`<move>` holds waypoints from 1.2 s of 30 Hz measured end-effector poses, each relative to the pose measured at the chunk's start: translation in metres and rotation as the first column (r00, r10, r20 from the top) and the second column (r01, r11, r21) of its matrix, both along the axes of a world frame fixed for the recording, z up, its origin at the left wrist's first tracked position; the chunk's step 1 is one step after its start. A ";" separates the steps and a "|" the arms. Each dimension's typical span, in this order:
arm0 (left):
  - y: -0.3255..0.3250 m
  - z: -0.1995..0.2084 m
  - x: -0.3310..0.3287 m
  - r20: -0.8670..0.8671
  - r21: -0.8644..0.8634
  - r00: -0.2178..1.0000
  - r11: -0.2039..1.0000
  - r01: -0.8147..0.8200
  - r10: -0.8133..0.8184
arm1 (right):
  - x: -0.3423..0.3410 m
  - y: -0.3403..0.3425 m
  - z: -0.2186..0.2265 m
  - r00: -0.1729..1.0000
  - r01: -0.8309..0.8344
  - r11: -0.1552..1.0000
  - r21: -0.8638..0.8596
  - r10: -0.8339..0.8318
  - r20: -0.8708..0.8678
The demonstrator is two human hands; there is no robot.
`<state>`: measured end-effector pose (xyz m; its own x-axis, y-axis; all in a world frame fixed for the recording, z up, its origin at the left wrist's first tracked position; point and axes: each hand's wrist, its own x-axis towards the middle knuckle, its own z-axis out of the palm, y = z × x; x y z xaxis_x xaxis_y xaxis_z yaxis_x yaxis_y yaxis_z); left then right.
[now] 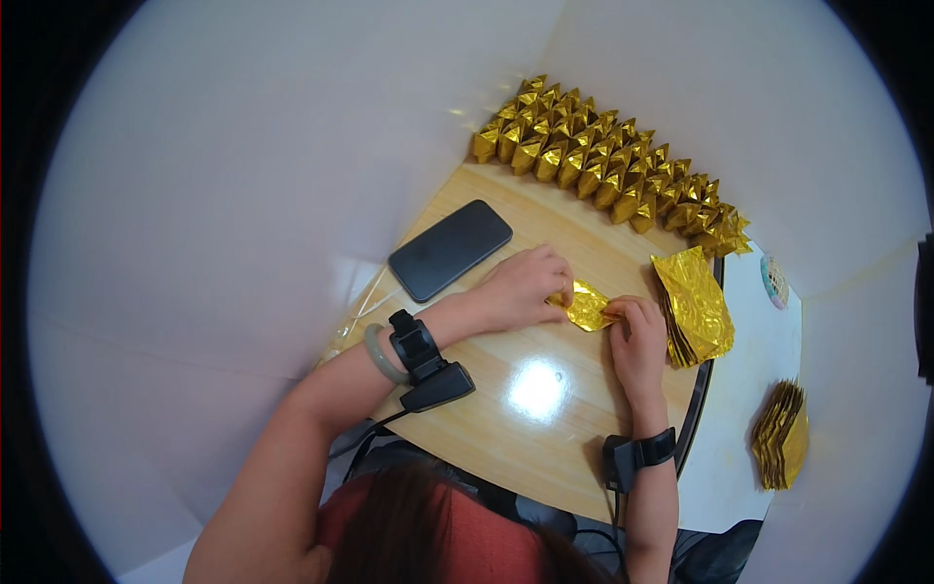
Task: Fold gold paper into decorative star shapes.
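A small piece of gold foil paper (pixel 588 306), partly folded, lies between my two hands over the wooden table. My left hand (pixel 526 287) pinches its left end, with the fingers bent around the edge. At the other end my right hand (pixel 637 336) grips the paper between thumb and fingers. Just right of that hand rests a stack of gold foil sheets (pixel 697 307), crinkled and fanned at its lower left edge. Both wrists carry black strapped devices; a pale bangle sits on the left one.
Rows of folded gold paper pieces (pixel 608 156) stand along the far edge against the white wall. A black phone (pixel 450 250) with a white cable lies left of my hands. On the white surface at right are another gold stack (pixel 780 435) and a small round patterned object (pixel 774 281).
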<state>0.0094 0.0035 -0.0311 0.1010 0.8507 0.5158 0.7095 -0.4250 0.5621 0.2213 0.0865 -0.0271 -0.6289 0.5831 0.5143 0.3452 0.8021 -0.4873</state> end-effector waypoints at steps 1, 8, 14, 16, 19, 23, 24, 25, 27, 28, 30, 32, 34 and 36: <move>-0.001 -0.001 0.000 -0.040 -0.031 0.999 0.999 0.015 -0.016 | 0.002 0.002 -0.001 0.994 0.010 0.999 0.036 -0.014 0.109; -0.003 0.003 -0.003 -0.107 -0.223 0.994 0.975 0.003 -0.028 | 0.002 -0.008 0.006 0.977 -0.001 0.994 0.107 -0.022 0.212; -0.005 -0.004 -0.005 -0.213 -0.330 0.976 0.944 -0.021 -0.053 | -0.012 -0.028 0.011 0.861 -0.189 0.982 -0.023 0.177 0.476; -0.006 -0.001 -0.006 -0.217 -0.351 0.975 0.936 -0.023 -0.058 | -0.009 -0.027 0.008 0.854 -0.162 0.987 -0.011 0.146 0.499; -0.006 0.000 -0.007 -0.222 -0.370 0.973 0.929 -0.027 -0.060 | -0.002 -0.022 0.008 0.847 -0.084 0.996 0.017 0.063 0.528; -0.006 0.001 -0.007 -0.226 -0.373 0.973 0.927 -0.045 -0.044 | 0.008 -0.014 0.003 0.827 0.024 0.997 0.068 -0.058 0.559; -0.006 0.001 -0.007 -0.226 -0.375 0.973 0.926 -0.044 -0.045 | 0.009 -0.013 0.001 0.816 0.049 0.993 0.106 -0.101 0.569; -0.006 0.000 -0.007 -0.218 -0.375 0.976 0.925 -0.059 -0.026 | 0.008 -0.013 0.000 0.816 0.050 0.993 0.104 -0.101 0.569; -0.006 0.001 -0.005 -0.210 -0.376 0.978 0.924 -0.072 -0.009 | 0.007 -0.015 -0.001 0.830 0.098 0.986 0.137 -0.157 0.535; -0.007 0.004 -0.003 -0.211 -0.360 0.978 0.930 -0.073 -0.005 | 0.008 -0.014 -0.003 0.829 0.100 0.986 0.135 -0.158 0.536; -0.007 0.005 -0.002 -0.210 -0.347 0.978 0.935 -0.072 -0.002 | 0.009 -0.011 -0.007 0.827 0.168 0.972 0.164 -0.230 0.513; -0.007 0.003 -0.002 -0.201 -0.269 0.979 0.961 -0.069 0.014 | 0.008 -0.011 -0.005 0.837 0.169 0.960 0.221 -0.259 0.482; -0.008 -0.001 -0.004 -0.178 -0.204 0.983 0.976 -0.075 0.038 | 0.002 -0.013 0.003 0.850 0.161 0.948 0.275 -0.275 0.449; -0.007 -0.003 -0.003 -0.147 -0.138 0.987 0.987 -0.083 0.062 | -0.004 -0.018 0.020 0.924 0.006 0.954 0.301 -0.121 0.363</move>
<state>0.0061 -0.0039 -0.0340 0.0996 0.9225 0.3730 0.8121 -0.2920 0.5052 0.2173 0.0687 -0.0067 -0.7741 0.4899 0.4009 0.5104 0.8577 -0.0627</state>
